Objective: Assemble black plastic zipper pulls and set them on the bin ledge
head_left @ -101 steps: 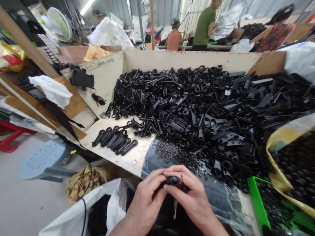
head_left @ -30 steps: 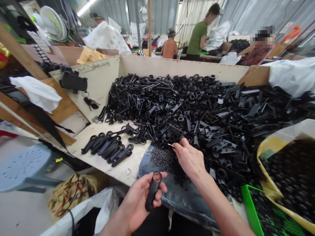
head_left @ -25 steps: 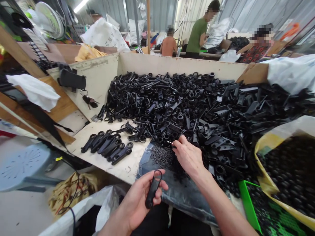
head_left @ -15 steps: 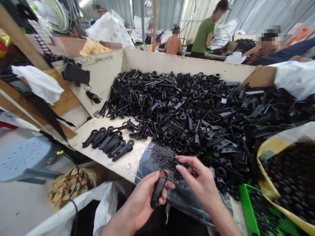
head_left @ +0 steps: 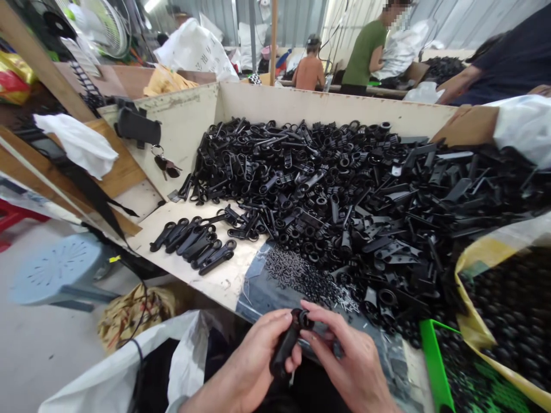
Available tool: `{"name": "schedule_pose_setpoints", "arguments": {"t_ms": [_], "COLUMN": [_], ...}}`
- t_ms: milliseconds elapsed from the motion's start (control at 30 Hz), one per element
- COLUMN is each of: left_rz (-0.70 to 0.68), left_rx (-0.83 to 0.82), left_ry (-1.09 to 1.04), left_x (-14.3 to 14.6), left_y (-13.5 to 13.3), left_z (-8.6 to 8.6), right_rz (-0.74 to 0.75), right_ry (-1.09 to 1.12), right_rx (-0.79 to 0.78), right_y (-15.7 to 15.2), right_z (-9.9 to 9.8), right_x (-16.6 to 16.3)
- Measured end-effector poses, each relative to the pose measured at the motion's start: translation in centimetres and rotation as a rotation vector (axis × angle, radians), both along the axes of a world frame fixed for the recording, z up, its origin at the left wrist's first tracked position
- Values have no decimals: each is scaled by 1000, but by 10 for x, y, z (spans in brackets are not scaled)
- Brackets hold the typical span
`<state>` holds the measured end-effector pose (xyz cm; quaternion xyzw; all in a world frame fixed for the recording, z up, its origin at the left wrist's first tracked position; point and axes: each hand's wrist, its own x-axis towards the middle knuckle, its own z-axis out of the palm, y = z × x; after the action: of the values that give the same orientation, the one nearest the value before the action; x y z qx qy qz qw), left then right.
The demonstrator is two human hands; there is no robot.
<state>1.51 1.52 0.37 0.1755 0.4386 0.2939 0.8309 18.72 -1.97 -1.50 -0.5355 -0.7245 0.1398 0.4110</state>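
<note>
A pale-walled bin [head_left: 336,102] is spanning the frame, and a heap of black plastic parts [head_left: 301,172] is filling its middle and right. A yellow-edged bag [head_left: 469,272] is bulging with dark round pieces at the right edge. A white sack [head_left: 103,376] is gaping at the lower left, and a blue stool [head_left: 58,267] is standing above it. A dark blue sheet [head_left: 269,295] is lying along the bin's front edge, lower centre. A green tray [head_left: 437,361] is sitting at the lower right. Black handles [head_left: 193,244] are lying slantwise, side by side, left of centre. Tiny dark and silvery pieces [head_left: 286,269] are spreading over the sheet, centre.

At bottom centre, the left hand [head_left: 258,355] is curling its fingers around one black handle, the held piece [head_left: 282,350], which is tilting up and right. The right hand [head_left: 350,355] is half opening, its fingertips meeting at a round black part [head_left: 305,319] on the held piece's upper end; whether that part is separate is unclear. Keys [head_left: 167,166] are hanging at the upper left.
</note>
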Motion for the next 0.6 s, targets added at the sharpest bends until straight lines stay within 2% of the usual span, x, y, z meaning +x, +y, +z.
{"name": "schedule_pose_setpoints", "arguments": {"t_ms": [100,367,467,600], "left_rz": [-6,4,18,15], "left_rx": [-24,20,41,55], "left_ry": [17,63,84,119], "left_x": [1,1,0,-1], "left_y": [0,-6,-7,-7], "left_z": [1,2,4,-5], "right_rz": [-34,40,59,61], "right_ry": [12,28,45,55], "right_rx": [-16,101,92,62], "right_y": [-3,-5,-3,-5], "right_z": [-2,-11,-12,-15], "right_x": [0,-5,-6,-4]}}
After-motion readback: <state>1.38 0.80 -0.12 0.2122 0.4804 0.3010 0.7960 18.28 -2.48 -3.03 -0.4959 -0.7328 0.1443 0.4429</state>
